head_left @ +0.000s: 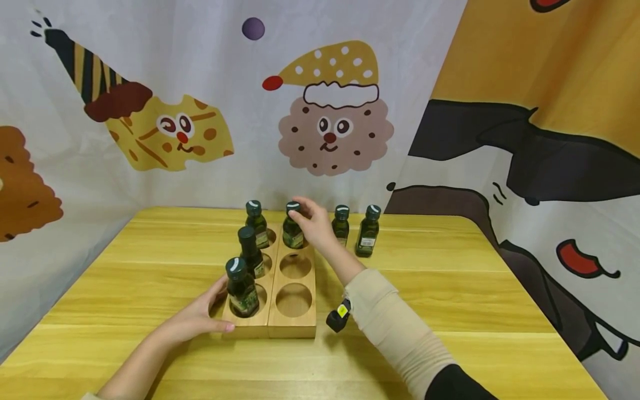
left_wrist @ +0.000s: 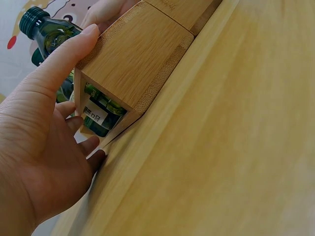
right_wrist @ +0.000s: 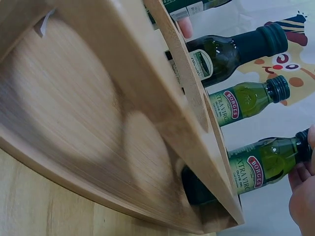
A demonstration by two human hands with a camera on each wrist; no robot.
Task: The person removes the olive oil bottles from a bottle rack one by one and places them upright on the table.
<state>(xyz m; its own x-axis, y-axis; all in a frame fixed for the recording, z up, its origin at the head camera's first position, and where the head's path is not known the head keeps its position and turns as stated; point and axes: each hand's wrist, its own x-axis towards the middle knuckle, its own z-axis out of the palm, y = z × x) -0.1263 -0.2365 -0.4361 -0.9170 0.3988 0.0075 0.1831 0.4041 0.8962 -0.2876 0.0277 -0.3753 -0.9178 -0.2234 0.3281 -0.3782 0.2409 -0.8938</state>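
My right hand (head_left: pixel 314 225) pinches the dark cap of a small green olive oil bottle (head_left: pixel 293 234), which stands upright in the far right hole of a wooden rack (head_left: pixel 292 329). In the right wrist view, that bottle (right_wrist: pixel 273 160) has a Borges extra virgin label, and its base reaches down inside the rack. My left hand (head_left: pixel 200 314) holds the rack's near left corner; the thumb lies against the front face and the fingers curl at the open side. Three bottles fill the left column: a near one (head_left: pixel 242 294), a slimmer middle one (head_left: pixel 251 255) and a far one (head_left: pixel 257 225).
Two more bottles stand on the table right of the rack, one (head_left: pixel 341 225) partly behind my right wrist and another (head_left: pixel 368 232) beside it. A cartoon-printed curtain (head_left: pixel 195 189) hangs behind the table's far edge. A black wrist camera (head_left: pixel 339 316) hangs below my right forearm.
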